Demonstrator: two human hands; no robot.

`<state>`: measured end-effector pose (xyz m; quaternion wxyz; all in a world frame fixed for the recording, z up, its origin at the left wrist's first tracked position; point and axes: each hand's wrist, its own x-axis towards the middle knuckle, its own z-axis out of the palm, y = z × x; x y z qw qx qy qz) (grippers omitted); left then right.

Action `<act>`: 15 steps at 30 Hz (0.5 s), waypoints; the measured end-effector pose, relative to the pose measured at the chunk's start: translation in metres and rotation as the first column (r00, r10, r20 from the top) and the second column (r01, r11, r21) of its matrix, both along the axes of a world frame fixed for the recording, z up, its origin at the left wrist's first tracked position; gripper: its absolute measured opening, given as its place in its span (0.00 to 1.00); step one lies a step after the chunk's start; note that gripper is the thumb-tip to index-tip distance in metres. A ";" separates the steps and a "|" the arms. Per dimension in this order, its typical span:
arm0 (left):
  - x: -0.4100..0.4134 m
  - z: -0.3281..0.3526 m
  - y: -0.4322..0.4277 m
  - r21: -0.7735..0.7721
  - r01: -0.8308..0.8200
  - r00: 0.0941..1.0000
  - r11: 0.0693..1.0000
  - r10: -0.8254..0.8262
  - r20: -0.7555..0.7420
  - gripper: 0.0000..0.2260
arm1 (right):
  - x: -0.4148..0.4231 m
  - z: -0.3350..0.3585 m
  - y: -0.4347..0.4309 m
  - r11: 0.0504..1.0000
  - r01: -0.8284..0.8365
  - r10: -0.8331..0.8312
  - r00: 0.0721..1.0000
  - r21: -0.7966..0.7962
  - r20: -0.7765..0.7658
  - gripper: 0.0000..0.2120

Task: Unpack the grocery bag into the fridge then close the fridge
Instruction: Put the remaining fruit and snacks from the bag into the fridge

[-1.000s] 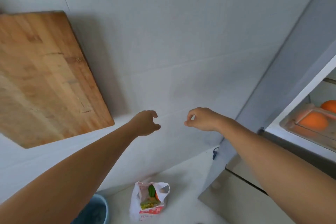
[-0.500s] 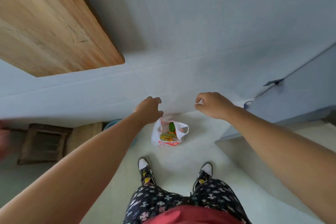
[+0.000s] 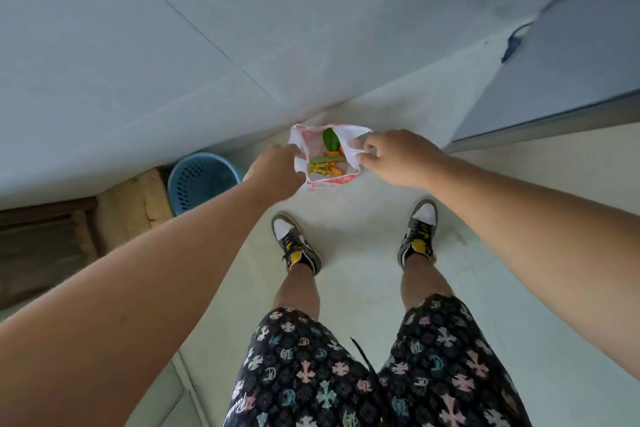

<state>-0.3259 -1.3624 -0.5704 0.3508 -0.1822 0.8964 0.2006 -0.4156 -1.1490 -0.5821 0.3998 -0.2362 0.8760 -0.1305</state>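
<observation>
Person is standing over a white plastic grocery bag with red print (image 3: 349,136), which is sitting open on the pale floor by the wall. Right hand (image 3: 398,156) is pinching the bag's right rim. Left hand (image 3: 273,170) is covering the left rim, grip hidden. A green vegetable (image 3: 330,139) and yellow-orange items are showing inside. A blue perforated plastic basket (image 3: 201,180) is sitting just left. A grey fridge panel (image 3: 571,62) is showing at upper right.

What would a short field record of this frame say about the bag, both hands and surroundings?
bag: white plastic grocery bag with red print, on the floor by the wall, mouth open
contents: green, orange and yellow items inside
left hand: at bag's left rim; grip unclear
right hand: pinches bag's right rim
nearby: blue perforated plastic basket, left of bag
</observation>
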 end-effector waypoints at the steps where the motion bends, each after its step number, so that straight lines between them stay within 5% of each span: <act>1: -0.001 -0.020 0.000 0.001 -0.004 1.000 1.000 0.004 0.004 0.18 | 0.002 -0.021 -0.001 1.000 -0.005 0.005 1.000 0.004 0.000 0.18; 15: 0.014 -0.261 0.003 0.058 -0.107 0.994 0.993 0.105 0.034 0.21 | 0.028 -0.252 -0.016 0.995 -0.095 0.095 0.995 0.003 0.005 0.15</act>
